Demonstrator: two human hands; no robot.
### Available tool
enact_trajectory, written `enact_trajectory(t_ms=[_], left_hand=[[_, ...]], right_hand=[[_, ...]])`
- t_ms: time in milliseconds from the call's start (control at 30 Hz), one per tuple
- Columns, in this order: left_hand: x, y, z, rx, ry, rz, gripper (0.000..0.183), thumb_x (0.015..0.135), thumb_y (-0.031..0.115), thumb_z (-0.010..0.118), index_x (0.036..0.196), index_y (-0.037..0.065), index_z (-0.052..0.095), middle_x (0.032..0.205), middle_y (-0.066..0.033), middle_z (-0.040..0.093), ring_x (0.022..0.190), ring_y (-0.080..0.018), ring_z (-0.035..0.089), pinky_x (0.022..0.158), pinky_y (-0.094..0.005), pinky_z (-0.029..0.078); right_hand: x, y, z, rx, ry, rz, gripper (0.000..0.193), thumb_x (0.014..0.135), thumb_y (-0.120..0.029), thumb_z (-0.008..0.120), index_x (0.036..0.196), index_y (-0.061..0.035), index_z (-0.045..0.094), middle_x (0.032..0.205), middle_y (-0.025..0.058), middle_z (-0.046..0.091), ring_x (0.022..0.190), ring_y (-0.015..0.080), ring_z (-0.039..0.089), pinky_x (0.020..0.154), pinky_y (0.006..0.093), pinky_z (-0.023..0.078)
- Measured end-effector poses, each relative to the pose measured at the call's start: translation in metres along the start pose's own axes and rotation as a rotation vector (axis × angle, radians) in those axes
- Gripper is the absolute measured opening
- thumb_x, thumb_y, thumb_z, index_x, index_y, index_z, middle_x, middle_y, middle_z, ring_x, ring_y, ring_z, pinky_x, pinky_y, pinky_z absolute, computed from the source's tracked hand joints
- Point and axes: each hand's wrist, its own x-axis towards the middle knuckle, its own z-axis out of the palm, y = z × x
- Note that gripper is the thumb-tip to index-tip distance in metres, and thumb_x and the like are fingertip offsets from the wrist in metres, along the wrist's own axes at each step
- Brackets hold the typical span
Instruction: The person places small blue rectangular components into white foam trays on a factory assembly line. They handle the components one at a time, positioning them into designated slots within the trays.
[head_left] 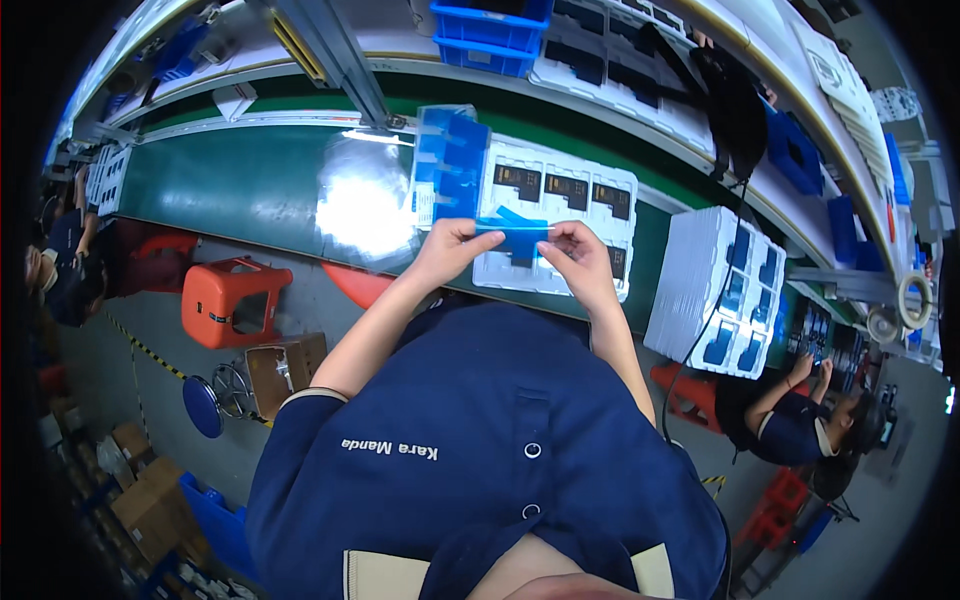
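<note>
Both my hands are raised over the near edge of the green bench, with a small piece of blue film stretched between them. My left hand pinches its left end between thumb and fingers. At the right end, my right hand grips it the same way. Beneath and behind the film lies a white moulded tray with flat black battery-like pieces in its pockets; my hands and the film cover part of its near row. Left of the tray, a blue sheet with pale tabs lies close to my left hand.
A tall stack of white trays stands to the right. Blue bins and more trays fill the shelf behind the green bench. Orange stools and a cardboard box are at left. Co-workers sit at both sides.
</note>
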Motion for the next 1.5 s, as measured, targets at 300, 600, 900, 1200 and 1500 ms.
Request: enact_trajectory(t_ms=[300,600,900,1200,1500], left_hand=[[0.002,-0.013,0.007,0.364,0.073,0.300,0.021,0.079,0.018,0.071,0.073,-0.002,0.067,0.062,-0.0073,0.058,0.060,-0.0138,0.053,0.055,-0.0272,0.040],[-0.004,-0.031,-0.031,0.612,0.384,0.038,0.032,0.088,0.029,0.057,0.085,0.000,0.067,0.078,-0.0198,0.063,0.074,-0.0338,0.061,0.067,-0.0387,0.046],[0.006,-0.032,-0.090,0.646,0.800,0.190,0.044,0.092,0.024,0.050,0.126,-0.003,0.049,0.125,-0.0229,0.052,0.116,-0.0334,0.050,0.098,-0.0372,0.037],[0.007,-0.029,-0.098,0.882,0.740,0.280,0.064,0.086,0.020,0.058,0.136,-0.007,0.029,0.127,-0.0276,0.045,0.117,-0.0401,0.043,0.100,-0.0419,0.033],[0.028,-0.066,-0.033,1.169,0.401,0.113,0.105,0.069,0.023,0.073,0.139,-0.011,0.003,0.126,-0.0271,0.039,0.120,-0.0458,0.034,0.104,-0.0578,0.019]], right_hand=[[0.005,0.012,-0.008,0.122,-0.066,0.042,0.016,0.082,-0.004,0.066,0.097,0.0004,0.062,0.093,0.0053,0.064,0.082,0.0089,0.059,0.074,0.0216,0.046],[0.022,0.053,-0.011,0.480,0.041,0.177,0.010,0.084,-0.003,0.062,0.094,-0.0040,0.063,0.094,0.0045,0.062,0.085,0.0103,0.057,0.081,0.0241,0.045],[0.034,0.160,-0.018,0.149,0.191,0.308,0.018,0.078,-0.002,0.068,0.093,-0.0011,0.060,0.078,0.0031,0.062,0.069,0.0096,0.059,0.064,0.0210,0.048],[0.031,0.173,-0.001,-0.028,0.254,0.226,0.024,0.073,0.000,0.071,0.095,0.0015,0.064,0.078,0.0037,0.065,0.070,0.0065,0.059,0.064,0.0190,0.047],[0.034,0.177,-0.006,-0.047,0.261,0.232,0.021,0.072,-0.002,0.072,0.091,0.0017,0.064,0.078,0.0053,0.067,0.070,0.0077,0.061,0.065,0.0197,0.048]])
